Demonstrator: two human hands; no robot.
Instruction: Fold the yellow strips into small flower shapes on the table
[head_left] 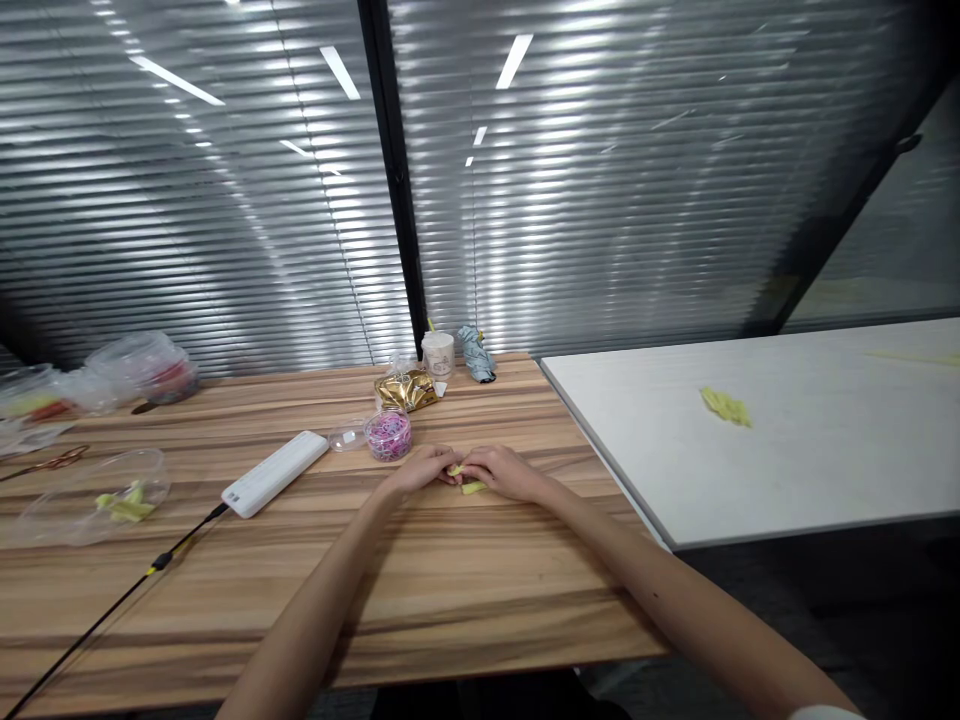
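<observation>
Both hands meet at mid-table: the left hand (pixel 424 468) and right hand (pixel 504 472) pinch a small yellow-green piece (pixel 471 486) against the wood table (pixel 450 590), seemingly to steady it. Its long axis runs roughly left-right, one end poking out under the right fingers. Just beyond sits a tub of pink bands (pixel 388 436).

Long ceiling lights bounce off the shiny grey window blinds (pixel 225 200) and make bright glare stripes. The brown wooden table (pixel 450 580) is softly lit with faint shadows. The corners look dark, and straight lines bend near the edges.
</observation>
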